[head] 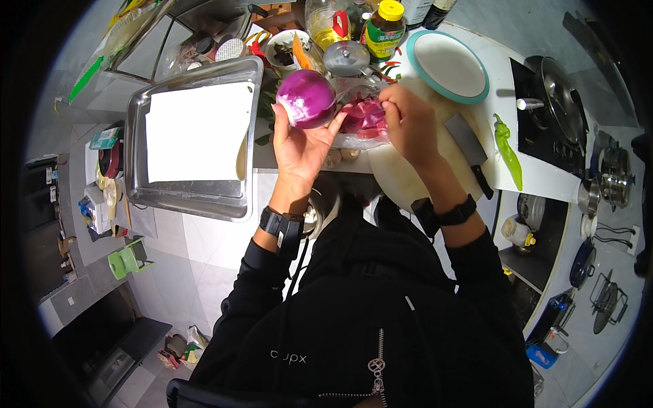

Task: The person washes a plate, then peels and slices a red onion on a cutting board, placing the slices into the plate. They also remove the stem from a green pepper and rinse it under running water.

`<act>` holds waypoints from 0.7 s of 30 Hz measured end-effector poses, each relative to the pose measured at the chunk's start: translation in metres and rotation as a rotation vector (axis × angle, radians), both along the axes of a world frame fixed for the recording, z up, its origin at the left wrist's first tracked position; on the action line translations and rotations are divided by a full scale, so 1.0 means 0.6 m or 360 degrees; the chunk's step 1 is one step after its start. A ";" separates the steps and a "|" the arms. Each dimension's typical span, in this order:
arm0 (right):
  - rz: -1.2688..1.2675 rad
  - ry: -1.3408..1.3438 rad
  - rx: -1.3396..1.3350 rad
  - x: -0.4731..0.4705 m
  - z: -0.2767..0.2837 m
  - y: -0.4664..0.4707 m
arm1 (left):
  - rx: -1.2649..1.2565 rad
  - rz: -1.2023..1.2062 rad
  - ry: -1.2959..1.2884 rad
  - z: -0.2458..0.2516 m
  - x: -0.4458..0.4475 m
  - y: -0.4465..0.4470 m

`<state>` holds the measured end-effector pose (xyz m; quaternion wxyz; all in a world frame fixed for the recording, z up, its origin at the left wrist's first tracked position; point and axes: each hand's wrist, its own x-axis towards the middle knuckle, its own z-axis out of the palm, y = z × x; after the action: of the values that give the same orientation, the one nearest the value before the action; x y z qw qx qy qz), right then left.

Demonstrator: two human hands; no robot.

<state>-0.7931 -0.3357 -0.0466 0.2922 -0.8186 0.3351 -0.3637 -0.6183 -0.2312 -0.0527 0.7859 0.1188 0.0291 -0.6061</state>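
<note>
A peeled-looking purple onion (306, 98), glossy and whole, rests in my left hand (301, 145), its fingers cupped around it from below. Just to its right, a clear plastic bag (352, 141) holds purple onion skins (365, 118). My right hand (410, 122) is at the bag's right side with its fingers curled in; whether they pinch a skin or the bag's edge is hidden. Beneath and beyond that hand lies a round cutting board (438, 137). A cleaver (467, 140) lies on the board's right part, handle towards me.
A steel tray (245, 194) with white sheets stands left. A teal-rimmed plate (449, 66), a green pepper (507, 150) and a lidded pan (558, 99) on a cooktop (548, 150) are right. Bottles, a yellow-capped jar (382, 33) and a bowl (285, 48) crowd the back. Garlic (349, 154) lies near the counter edge.
</note>
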 end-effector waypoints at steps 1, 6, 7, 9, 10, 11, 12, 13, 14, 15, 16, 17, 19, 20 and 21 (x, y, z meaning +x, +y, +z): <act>0.0022 0.0231 -0.0025 0.000 -0.017 -0.003 | 0.0044 0.0052 -0.0092 0.004 -0.001 0.000; 0.0199 0.0488 0.0061 0.004 -0.022 0.000 | 0.0034 -0.0016 -0.0158 0.027 -0.006 0.003; 0.0215 0.0348 0.0226 0.008 -0.007 -0.002 | -0.0016 -0.0078 -0.0085 0.030 -0.007 0.005; 0.0245 -0.0035 0.0423 0.024 0.027 0.000 | -0.0075 -0.0137 -0.0030 0.032 -0.014 0.003; 0.0257 -0.0278 0.0460 0.034 0.041 0.013 | -0.0077 -0.0138 -0.0046 0.031 -0.018 0.004; 0.0313 -0.0501 0.0429 0.044 0.054 0.024 | -0.0086 -0.0142 -0.0066 0.029 -0.022 0.002; 0.0219 -0.0399 0.0249 0.048 0.065 0.032 | -0.0130 -0.0188 -0.0037 0.028 -0.022 0.004; 0.0193 -0.0260 -0.0033 0.051 0.073 0.040 | -0.0142 -0.0180 0.0004 0.026 -0.023 0.004; 0.0118 -0.0266 -0.0008 0.057 0.077 0.047 | -0.0202 -0.0191 0.0059 0.024 -0.023 0.004; 0.0093 -0.0285 0.0027 0.057 0.081 0.052 | -0.0259 -0.0192 0.0105 0.023 -0.021 0.005; 0.0072 -0.0305 0.0065 0.057 0.083 0.057 | -0.0394 -0.0306 0.0096 0.022 -0.018 0.004; 0.0032 -0.0299 0.0145 0.054 0.085 0.058 | -0.0309 -0.0330 -0.0057 0.024 -0.013 0.005; 0.0074 -0.0325 -0.0031 0.043 0.090 0.053 | -0.0067 -0.0383 -0.0392 0.031 0.002 0.008; 0.0085 -0.0319 -0.0098 0.034 0.094 0.047 | 0.0069 -0.0427 -0.0341 0.038 0.015 0.010; 0.0146 -0.0260 -0.0219 0.025 0.099 0.041 | -0.0126 -0.0487 -0.0459 0.045 0.026 0.015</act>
<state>-0.7778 -0.3112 0.0126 0.2779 -0.8189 0.2465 -0.4375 -0.6024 -0.2221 -0.0256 0.6848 0.1764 -0.1260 -0.6957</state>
